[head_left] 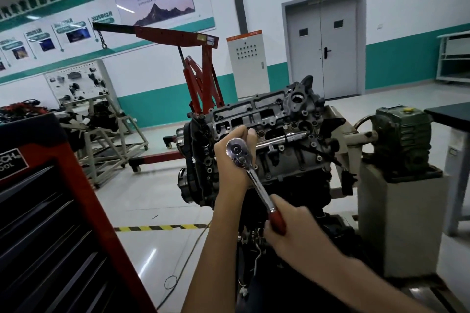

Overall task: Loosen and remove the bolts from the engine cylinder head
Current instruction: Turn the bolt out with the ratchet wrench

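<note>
The step in hand looks like loosening: a ratchet wrench (250, 175) is set against the near side of the cylinder head (279, 114), and both hands are on it. The left hand (230, 160) cups the wrench's round chrome head, fingers curled behind it and fingertips showing over the top, steadying it against the engine. The right hand (292, 232), lower and nearer the person, wraps round the red grip with the thumb lying along the shaft. The handle slants from the left hand down to the right hand.

The cylinder head sits directly beyond the left hand, tilted toward the person on its engine stand (396, 211), which reaches off to the right of both hands. The socket and the bolt it would sit on are hidden behind the left hand, so I cannot tell whether it is fully seated. A chrome bar (284, 138) lies across the casting just beyond the left fingertips. A red tool chest (50, 211) stands to the left of the left hand.

The next move likely calls for a firm swing of the grip with the right hand while the left hand keeps the wrench square on the bolt, so the socket does not slip off. Then the bolt can be spun free and lifted out.
</note>
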